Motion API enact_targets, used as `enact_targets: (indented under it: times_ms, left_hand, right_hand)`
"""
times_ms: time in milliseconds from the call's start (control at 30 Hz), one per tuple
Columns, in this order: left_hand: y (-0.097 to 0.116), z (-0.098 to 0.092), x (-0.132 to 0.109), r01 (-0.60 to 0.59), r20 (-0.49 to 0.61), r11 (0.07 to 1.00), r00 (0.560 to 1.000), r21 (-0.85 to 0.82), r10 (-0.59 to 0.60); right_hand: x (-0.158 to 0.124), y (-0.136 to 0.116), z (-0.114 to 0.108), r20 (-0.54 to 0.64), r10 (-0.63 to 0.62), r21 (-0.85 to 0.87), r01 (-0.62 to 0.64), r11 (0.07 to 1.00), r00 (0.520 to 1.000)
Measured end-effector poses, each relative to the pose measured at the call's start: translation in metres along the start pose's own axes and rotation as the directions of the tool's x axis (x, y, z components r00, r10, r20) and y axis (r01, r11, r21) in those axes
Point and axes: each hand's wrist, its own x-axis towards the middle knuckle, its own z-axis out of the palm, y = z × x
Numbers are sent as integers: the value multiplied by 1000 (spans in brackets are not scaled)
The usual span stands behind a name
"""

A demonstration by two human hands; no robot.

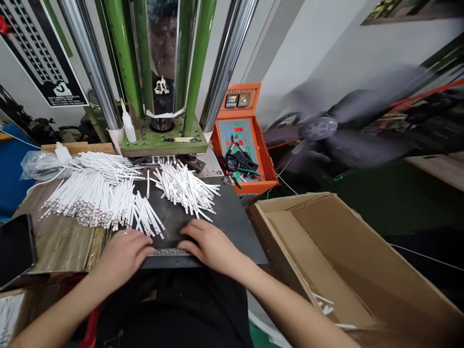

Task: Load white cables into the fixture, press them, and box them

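My left hand (126, 249) is at the table's near edge, its thumb and fingers closed at the left end of a slotted metal bar (169, 252). By the bar's right end is my right hand (212, 246), slightly blurred, with thumb and index finger apart and nothing visible between them. The thumb is close to the bar; whether it touches is unclear. Just beyond my left fingers lies a small fan of white strips with metallic tips (147, 217). A large heap of these white strips (96, 193) spreads farther left, and another pile (184, 186) lies beyond my right hand.
A green press (163, 145) stands at the back, with a plastic bottle (128, 126) on its plate. Behind right are an orange control box (266, 164) and a spinning fan (321, 128). A cardboard box (326, 241) stands right. At left lies a phone (16, 251).
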Motion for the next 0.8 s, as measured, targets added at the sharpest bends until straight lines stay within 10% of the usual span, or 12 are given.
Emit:
enact_targets:
  times_ms: [133, 267, 700, 800]
  left_hand:
    - [-16, -11, 11, 395, 84, 917, 913, 57, -399]
    - [-17, 7, 14, 478, 84, 877, 877, -44, -474]
    - [-28, 2, 8, 408, 25, 746, 885, -527, -466]
    - [-18, 1, 1, 261, -14, 647, 922, -716, -387]
  right_hand:
    - [72, -32, 1, 127, 217, -112, -204, 973, 968]
    - [95, -42, 6, 210, 271, -139, -246, 959, 939]
    - [66, -27, -19, 254, 231, -129, -204, 971, 939]
    - [33, -12, -29, 87, 138, 53, -143, 988, 987]
